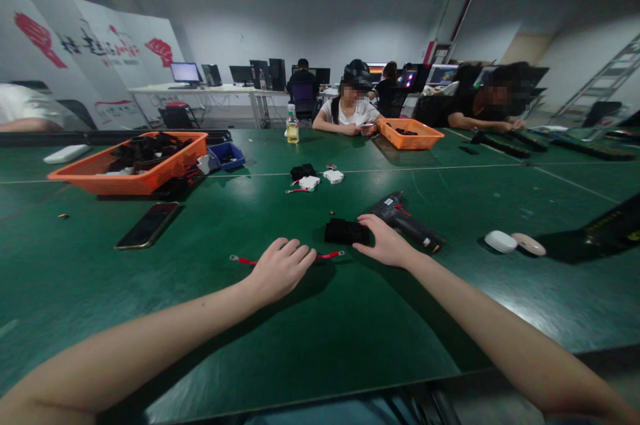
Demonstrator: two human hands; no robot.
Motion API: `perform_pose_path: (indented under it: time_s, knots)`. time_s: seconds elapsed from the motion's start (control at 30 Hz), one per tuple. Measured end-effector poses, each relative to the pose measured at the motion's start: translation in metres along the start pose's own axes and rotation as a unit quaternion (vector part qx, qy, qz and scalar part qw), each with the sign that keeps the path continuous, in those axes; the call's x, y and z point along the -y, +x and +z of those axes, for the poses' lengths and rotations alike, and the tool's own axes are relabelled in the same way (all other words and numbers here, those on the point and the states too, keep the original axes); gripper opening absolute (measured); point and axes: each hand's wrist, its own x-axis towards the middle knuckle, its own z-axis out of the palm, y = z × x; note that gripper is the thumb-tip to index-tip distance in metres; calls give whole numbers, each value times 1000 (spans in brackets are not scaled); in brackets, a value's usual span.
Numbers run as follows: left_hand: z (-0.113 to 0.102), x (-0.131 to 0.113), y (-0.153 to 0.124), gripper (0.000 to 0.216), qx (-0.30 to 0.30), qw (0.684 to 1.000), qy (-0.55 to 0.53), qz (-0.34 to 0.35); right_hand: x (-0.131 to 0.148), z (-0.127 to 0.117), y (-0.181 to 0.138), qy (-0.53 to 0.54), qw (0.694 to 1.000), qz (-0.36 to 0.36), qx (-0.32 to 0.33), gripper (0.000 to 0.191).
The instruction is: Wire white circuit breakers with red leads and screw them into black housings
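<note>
My left hand (pixel 284 266) is closed over the middle of a short red cable (pixel 327 256). Metal ring terminals show at both ends of the cable, and its middle is hidden under my fingers. Thumb and fingers of my right hand (pixel 383 240) grip the right end of a black block-shaped part (pixel 343 231), which rests on the green table. Just behind that hand lies a cordless drill (pixel 400 217), its handle pointing right. A tiny metal piece (pixel 332 212) sits behind the black part.
Orange baskets (pixel 125 183) (pixel 413 140), a blue bin (pixel 227 156), a phone (pixel 149 225), white connectors (pixel 310 182), a bottle (pixel 293 125) and a white earbud case (pixel 501 242) stand about the green table (pixel 250 358). Across it sit a person (pixel 350 112) and, further right, another (pixel 480 105).
</note>
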Motion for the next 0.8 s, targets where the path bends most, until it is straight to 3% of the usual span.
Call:
perform_pose_path:
  time_s: [0.23,0.53,0.8]
  knots:
    - [4,2,-1,32,-12,999,-46,0,16,-17,-1,83,993,-6,-78,47]
    - [5,2,-1,31,-12,999,-48,0,9,-27,-7,6,993,-3,-118,53]
    - [6,3,-3,34,-14,999,-51,3,14,-33,-9,-49,994,-36,-94,67]
